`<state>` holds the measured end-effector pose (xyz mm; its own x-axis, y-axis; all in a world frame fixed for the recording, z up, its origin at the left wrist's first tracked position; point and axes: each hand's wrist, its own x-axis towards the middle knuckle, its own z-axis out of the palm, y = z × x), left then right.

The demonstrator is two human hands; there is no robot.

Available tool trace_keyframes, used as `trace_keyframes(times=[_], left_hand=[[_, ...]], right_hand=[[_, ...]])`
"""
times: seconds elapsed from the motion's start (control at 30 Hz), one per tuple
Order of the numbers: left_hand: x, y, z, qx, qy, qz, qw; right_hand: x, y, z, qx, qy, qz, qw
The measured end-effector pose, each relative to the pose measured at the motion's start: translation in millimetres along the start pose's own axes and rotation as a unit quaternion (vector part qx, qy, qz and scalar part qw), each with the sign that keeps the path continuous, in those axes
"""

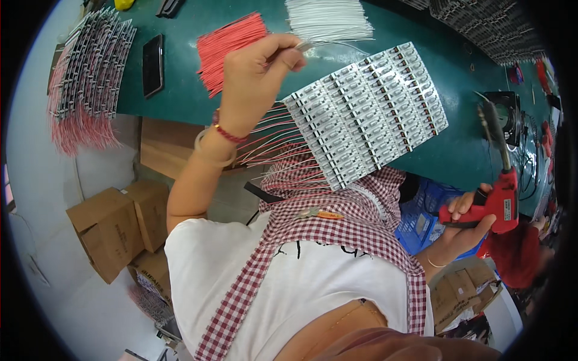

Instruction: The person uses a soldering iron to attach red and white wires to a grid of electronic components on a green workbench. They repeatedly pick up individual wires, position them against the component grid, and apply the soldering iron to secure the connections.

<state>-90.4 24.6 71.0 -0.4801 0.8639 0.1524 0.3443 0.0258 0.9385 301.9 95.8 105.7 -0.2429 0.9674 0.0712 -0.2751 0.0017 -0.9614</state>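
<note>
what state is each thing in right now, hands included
Left hand: pinching a pale wire
Right hand: closed around red soldering gun
Red soldering gun: held, tip raised
Circuit-board panel: unsplit, wires along left edge
Red wires: loose, bunched
White wires: loose, roughly parallel
Phone: lying flat, screen dark

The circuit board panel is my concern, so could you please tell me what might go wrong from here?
The panel reaches past the table edge, so it might slip off. Its red and white wires hang by the checked apron and could snag. The red gun-shaped tool in the right hand, if hot, might scorch whatever it touches.
</note>
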Motion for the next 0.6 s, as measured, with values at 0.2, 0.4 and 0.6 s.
trace_keyframes(times=[0.2, 0.4, 0.6], left_hand=[[-26, -41, 16, 0.267, -0.056, 0.156, 0.949], [-22, -60, 36, 0.314, -0.049, 0.276, 0.907], [-24, -65, 39, 0.307, -0.058, 0.249, 0.917]], right_hand=[[-4, 25, 51, -0.023, -0.086, 0.129, 0.988], [5, 65, 101, -0.117, -0.069, 0.206, 0.969], [-4, 73, 101, -0.2, -0.088, 0.237, 0.946]])
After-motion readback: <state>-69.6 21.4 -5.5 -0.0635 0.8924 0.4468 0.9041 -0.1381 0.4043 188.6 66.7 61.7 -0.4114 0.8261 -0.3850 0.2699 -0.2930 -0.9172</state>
